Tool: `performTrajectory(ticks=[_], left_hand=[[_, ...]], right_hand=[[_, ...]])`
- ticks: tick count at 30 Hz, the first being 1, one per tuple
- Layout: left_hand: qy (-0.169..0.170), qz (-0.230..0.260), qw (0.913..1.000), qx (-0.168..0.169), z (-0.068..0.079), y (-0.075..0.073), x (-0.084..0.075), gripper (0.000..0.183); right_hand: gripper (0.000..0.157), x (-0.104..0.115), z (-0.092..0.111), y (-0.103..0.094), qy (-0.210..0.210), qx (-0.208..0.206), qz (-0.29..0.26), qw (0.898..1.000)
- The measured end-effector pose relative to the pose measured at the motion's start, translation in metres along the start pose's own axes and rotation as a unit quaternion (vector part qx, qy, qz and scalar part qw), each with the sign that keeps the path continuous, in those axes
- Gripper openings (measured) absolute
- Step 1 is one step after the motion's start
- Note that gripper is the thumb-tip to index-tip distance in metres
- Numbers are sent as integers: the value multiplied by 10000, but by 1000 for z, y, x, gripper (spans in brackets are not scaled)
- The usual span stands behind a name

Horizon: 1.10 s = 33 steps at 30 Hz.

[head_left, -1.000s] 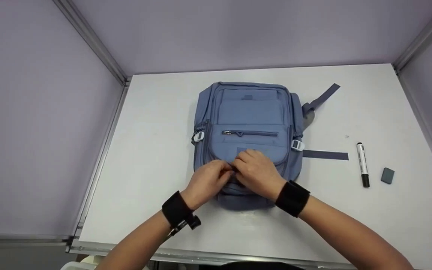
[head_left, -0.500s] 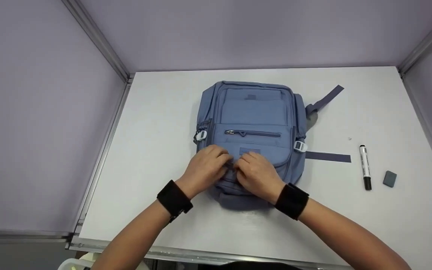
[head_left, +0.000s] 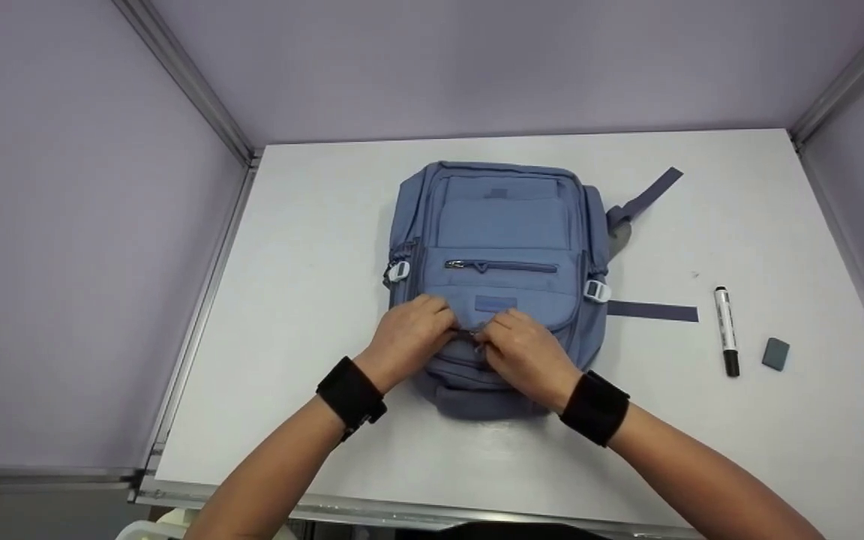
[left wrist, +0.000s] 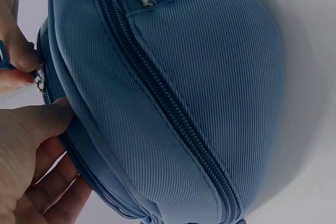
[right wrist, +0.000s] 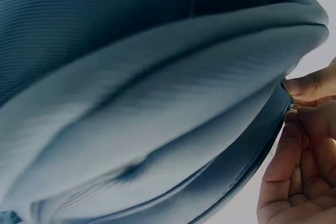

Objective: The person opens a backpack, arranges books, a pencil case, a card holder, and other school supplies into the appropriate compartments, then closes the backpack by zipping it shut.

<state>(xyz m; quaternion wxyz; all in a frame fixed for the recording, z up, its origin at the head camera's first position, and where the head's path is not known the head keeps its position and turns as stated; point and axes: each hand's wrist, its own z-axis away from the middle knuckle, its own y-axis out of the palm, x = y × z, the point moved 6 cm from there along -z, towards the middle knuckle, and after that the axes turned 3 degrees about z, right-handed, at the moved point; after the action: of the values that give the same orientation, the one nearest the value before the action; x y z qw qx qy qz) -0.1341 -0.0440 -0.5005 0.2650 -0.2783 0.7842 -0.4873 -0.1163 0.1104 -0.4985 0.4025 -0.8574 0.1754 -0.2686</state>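
A blue backpack [head_left: 505,225] lies on its back on the white table, front side up. My left hand [head_left: 411,334] pinches the zipped edge of its front pocket, with the thumb [left wrist: 50,119] on one side and the fingers on the other. Close beside it on the right, my right hand [head_left: 529,352] pinches the metal zipper pull [left wrist: 40,81] of that same zipper. The left wrist view shows this curved zipper track [left wrist: 86,174] running below the left thumb. Fingers of both hands hide part of the pocket edge.
To the right lie a white marker [head_left: 726,330] with black ends and a dark grey-green block [head_left: 775,353]. Two backpack straps, one lower strap [head_left: 653,310] among them, stick out to the right. Panels enclose the table [head_left: 312,225] at the back and sides.
My left hand has moved up the pocket edge, slightly left. My right hand has shifted a little right and down, widening the gap between the hands. The backpack stays in place.
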Motion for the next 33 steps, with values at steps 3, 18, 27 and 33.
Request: performTrajectory(ticks=[3, 18, 27, 33], left_hand=[[-65, 16, 9999, 107, -1, -1, 0, 8], [-45, 158, 9994, 298, -5, 2, 0, 11], [417, 37, 9983, 404, -27, 8, -33, 19], [518, -311, 9976, 344, -38, 20, -48, 11]], right_hand=[[17, -4, 6, -7, 23, -22, 16, 10000], [23, -33, 37, -37, 277, -265, 133, 9992], [22, -34, 37, -37, 413, -289, 146, 9986], [22, -32, 35, -36, 439, -333, 126, 9984]])
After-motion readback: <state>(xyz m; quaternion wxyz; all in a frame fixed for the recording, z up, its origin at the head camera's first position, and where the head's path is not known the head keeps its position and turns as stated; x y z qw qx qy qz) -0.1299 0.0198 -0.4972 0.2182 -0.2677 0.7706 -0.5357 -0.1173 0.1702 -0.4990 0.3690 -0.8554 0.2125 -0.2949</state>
